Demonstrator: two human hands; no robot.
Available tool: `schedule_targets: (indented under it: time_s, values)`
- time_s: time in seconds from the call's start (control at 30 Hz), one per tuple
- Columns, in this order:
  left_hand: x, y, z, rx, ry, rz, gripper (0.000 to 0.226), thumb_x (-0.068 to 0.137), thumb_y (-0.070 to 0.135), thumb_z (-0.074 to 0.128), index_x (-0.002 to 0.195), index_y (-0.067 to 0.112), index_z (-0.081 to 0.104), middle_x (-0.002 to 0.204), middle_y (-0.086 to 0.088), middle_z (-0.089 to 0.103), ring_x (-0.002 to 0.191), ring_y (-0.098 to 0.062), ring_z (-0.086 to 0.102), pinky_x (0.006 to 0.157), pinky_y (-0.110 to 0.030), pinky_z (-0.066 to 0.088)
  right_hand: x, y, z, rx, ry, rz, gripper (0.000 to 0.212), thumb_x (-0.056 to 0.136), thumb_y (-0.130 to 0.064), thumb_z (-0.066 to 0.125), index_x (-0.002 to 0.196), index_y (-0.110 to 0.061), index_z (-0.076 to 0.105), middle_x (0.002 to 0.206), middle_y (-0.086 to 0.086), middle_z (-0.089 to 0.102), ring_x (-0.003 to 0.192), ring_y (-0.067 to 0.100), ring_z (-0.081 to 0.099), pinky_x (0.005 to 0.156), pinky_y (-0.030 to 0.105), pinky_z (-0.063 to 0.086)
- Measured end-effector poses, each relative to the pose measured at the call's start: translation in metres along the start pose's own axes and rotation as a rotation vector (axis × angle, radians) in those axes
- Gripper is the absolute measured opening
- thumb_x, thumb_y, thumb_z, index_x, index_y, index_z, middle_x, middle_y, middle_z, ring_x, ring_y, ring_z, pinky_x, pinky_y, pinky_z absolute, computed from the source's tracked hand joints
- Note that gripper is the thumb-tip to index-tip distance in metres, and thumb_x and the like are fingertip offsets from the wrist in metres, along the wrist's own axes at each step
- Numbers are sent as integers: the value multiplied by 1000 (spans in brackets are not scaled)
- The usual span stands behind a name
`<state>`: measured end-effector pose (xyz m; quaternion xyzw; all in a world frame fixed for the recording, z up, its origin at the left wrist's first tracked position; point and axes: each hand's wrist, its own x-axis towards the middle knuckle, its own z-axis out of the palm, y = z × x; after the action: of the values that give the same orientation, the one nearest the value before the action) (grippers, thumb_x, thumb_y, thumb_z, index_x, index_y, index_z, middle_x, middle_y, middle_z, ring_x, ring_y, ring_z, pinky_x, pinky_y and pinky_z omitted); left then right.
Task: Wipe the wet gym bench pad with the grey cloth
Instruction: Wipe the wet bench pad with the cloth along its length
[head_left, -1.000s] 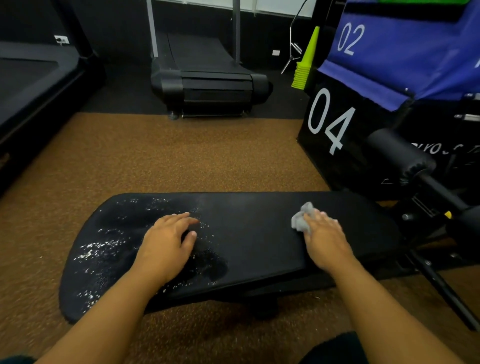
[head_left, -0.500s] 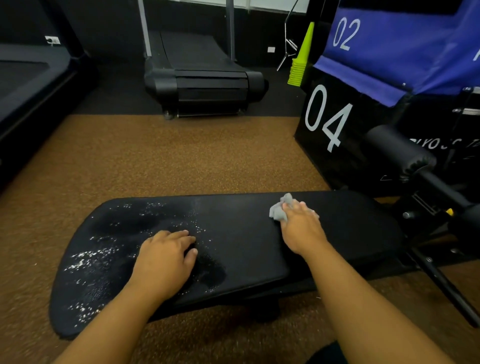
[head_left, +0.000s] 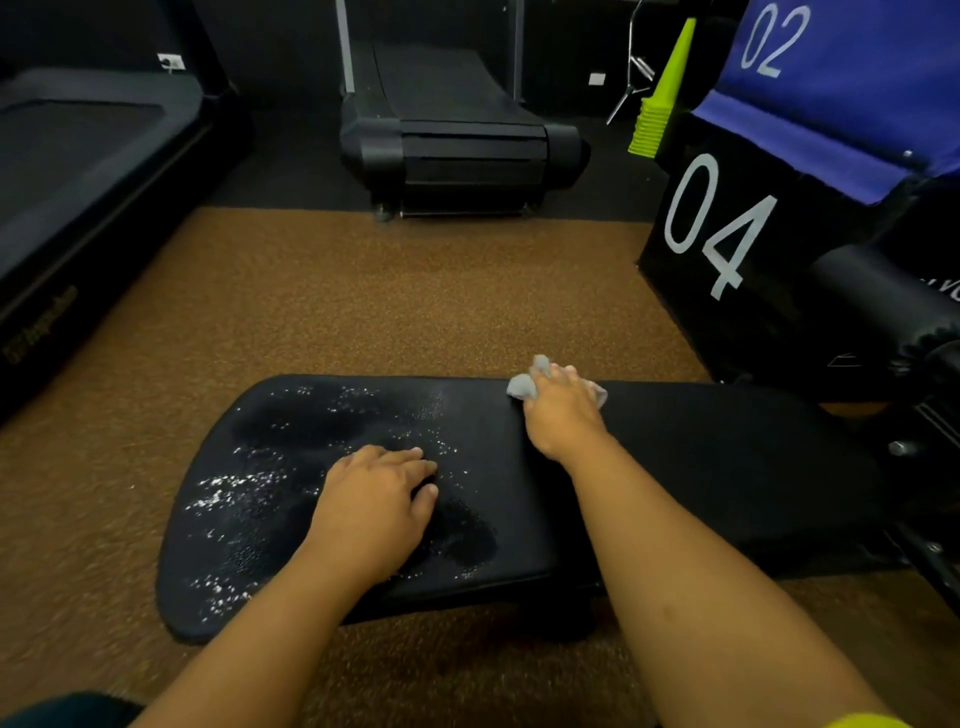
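The right hand (head_left: 563, 410) has slid the grey cloth (head_left: 522, 385) leftward along the bench (head_left: 701, 457); droplets (head_left: 234, 488) lie farther left, around the flat left hand (head_left: 376, 506).

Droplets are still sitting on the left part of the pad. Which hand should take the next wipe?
Right. The right hand already grips the grey cloth at the bench pad's far edge, beside the droplets. The left hand rests bare on the wet area.
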<state>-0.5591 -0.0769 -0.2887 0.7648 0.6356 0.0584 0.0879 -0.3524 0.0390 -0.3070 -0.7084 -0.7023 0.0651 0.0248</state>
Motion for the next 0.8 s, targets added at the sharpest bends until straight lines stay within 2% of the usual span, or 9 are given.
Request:
schedule_targets:
  time_s: [0.13, 0.2, 0.27, 0.37, 0.47, 0.6, 0.67, 0.73, 0.8]
  values:
    - [0, -1, -2, -22, 1, 2, 40, 96, 44, 40, 132, 36, 52, 144, 15, 46, 128, -12, 41, 106, -34, 30, -2, -35, 0, 159, -51, -330, 45, 100, -22, 37, 145, -18, 36, 154, 3, 30, 143, 23, 23, 116, 36, 13]
    - [-1, -5, -4, -54, -15, 15, 40, 96, 45, 40, 134, 36, 49, 146, 16, 42, 131, -12, 38, 108, -34, 29, 2, -22, -4, 240, -30, -373, 40, 98, -16, 38, 137, -20, 48, 147, 3, 43, 137, 24, 36, 112, 32, 22]
    - [-3, -12, -5, -109, -9, 22, 42, 96, 45, 40, 136, 36, 47, 149, 14, 39, 135, -12, 36, 112, -34, 28, 17, -8, -7, 238, -65, -212, 40, 97, -15, 36, 133, -23, 51, 143, 4, 47, 130, 30, 43, 109, 35, 31]
    - [-9, -27, -6, -155, 57, 4, 42, 95, 45, 41, 135, 34, 49, 148, 12, 41, 137, -12, 36, 115, -37, 27, 32, -31, -6, 112, -159, -7, 48, 99, -22, 33, 146, -27, 31, 149, 9, 38, 134, 35, 36, 114, 46, 23]
    - [-16, -36, -10, -187, 121, -49, 50, 89, 49, 34, 132, 32, 54, 145, 10, 45, 136, -13, 38, 115, -36, 27, 18, -70, -3, 165, -106, -249, 39, 100, -18, 34, 137, -23, 45, 149, 6, 39, 135, 30, 36, 112, 44, 22]
    - [-23, -39, -13, -143, 137, -64, 53, 87, 49, 32, 130, 31, 56, 141, 9, 50, 133, -14, 43, 113, -37, 31, 11, -34, 5, 297, -85, -518, 40, 98, -17, 40, 136, -27, 48, 150, -3, 38, 141, 17, 30, 117, 34, 19]
    - [-25, -40, -12, -92, 147, -73, 52, 87, 48, 32, 128, 29, 58, 132, 8, 59, 125, -15, 50, 108, -35, 36, 15, -14, 3, 238, -61, -423, 42, 95, -12, 39, 131, -27, 52, 142, 0, 48, 134, 22, 39, 113, 35, 25]
    - [-28, -40, -13, -56, 136, -96, 49, 89, 47, 34, 127, 28, 58, 122, 7, 65, 117, -17, 54, 102, -35, 40, 17, -21, 4, 125, 5, -239, 39, 92, -8, 38, 124, -22, 55, 127, 6, 56, 122, 28, 47, 101, 41, 33]
    - [-29, -39, -14, -31, 90, -132, 42, 94, 44, 38, 130, 30, 54, 122, 8, 64, 118, -17, 51, 101, -35, 38, 11, -50, 2, 73, 66, -192, 30, 87, -7, 41, 107, -25, 55, 109, 3, 57, 114, 28, 51, 86, 43, 35]
